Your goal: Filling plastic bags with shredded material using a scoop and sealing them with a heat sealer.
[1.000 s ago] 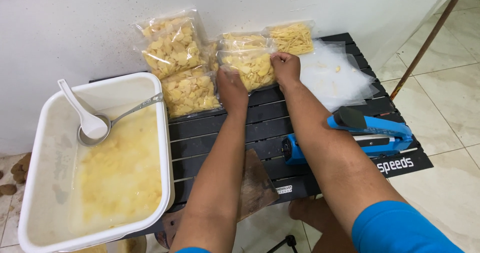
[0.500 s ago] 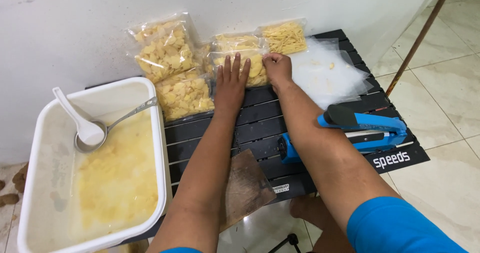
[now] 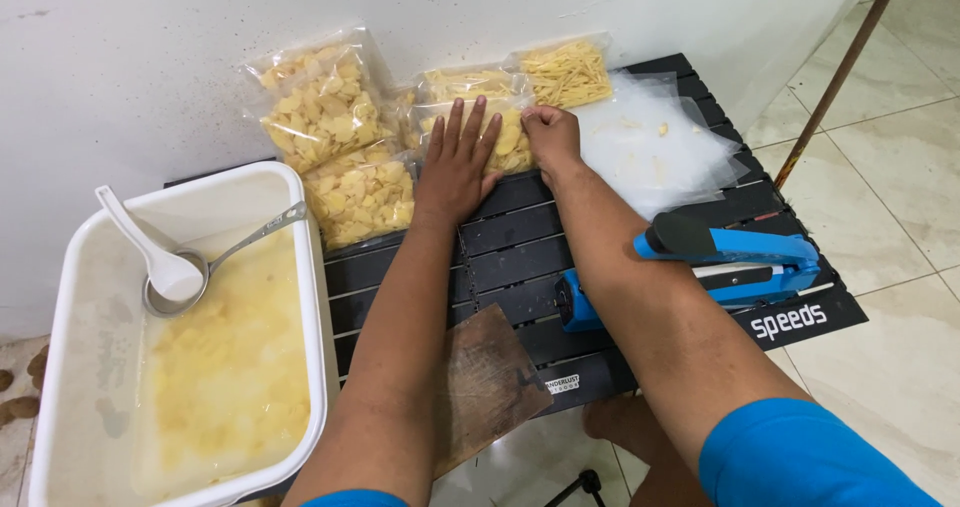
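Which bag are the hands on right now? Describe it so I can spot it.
On the black slatted table, look along the white wall at the row of clear bags. It is the flat bag of pale yellow chips under the left hand and right hand, beside the bag of thin strips.

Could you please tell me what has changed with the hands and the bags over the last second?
The left hand has flattened, fingers spread, on the filled bag by the wall. The right hand stays curled at that bag's right edge. The other bags, white tub and blue sealer stayed put.

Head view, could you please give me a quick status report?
Left hand flat on filled clear bag. Right hand at its right edge. Blue sealer beside right forearm.
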